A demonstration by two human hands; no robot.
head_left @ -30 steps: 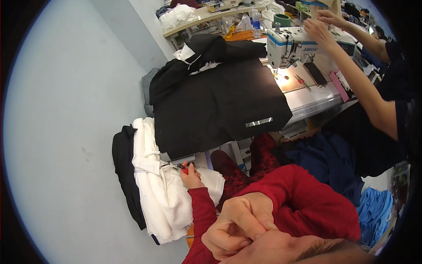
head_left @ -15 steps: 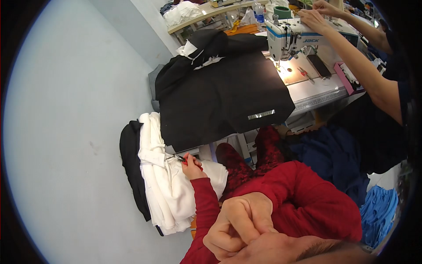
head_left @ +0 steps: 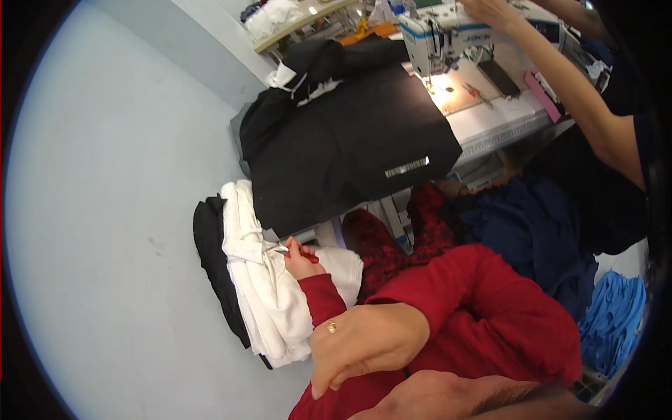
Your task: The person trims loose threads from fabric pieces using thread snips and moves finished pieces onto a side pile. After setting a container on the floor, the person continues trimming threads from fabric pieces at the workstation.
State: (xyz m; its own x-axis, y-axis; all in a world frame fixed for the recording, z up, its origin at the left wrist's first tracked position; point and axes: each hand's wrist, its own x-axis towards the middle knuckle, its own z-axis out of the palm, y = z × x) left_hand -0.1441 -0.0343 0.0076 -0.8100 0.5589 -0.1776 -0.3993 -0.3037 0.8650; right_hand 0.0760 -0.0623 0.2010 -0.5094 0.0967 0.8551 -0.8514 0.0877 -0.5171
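Red-handled snips point(head_left: 311, 258) sit clamped in the fingers of the left hand point(head_left: 301, 266), their blades against the white cloth bundle point(head_left: 274, 304), just beside the band point(head_left: 243, 250) across it. That band shows no break, so no cut seems made; how much remains cannot be judged. The right hand point(head_left: 371, 341) is bent by the face, its fingertips obscured, so whether they meet or pinch anything is unclear. Beyond, black fabric point(head_left: 350, 140) covers part of the counter point(head_left: 490, 133) up to the sewing machine point(head_left: 427, 43); the co-worker's nearer hand point(head_left: 490, 10) is cut off above.
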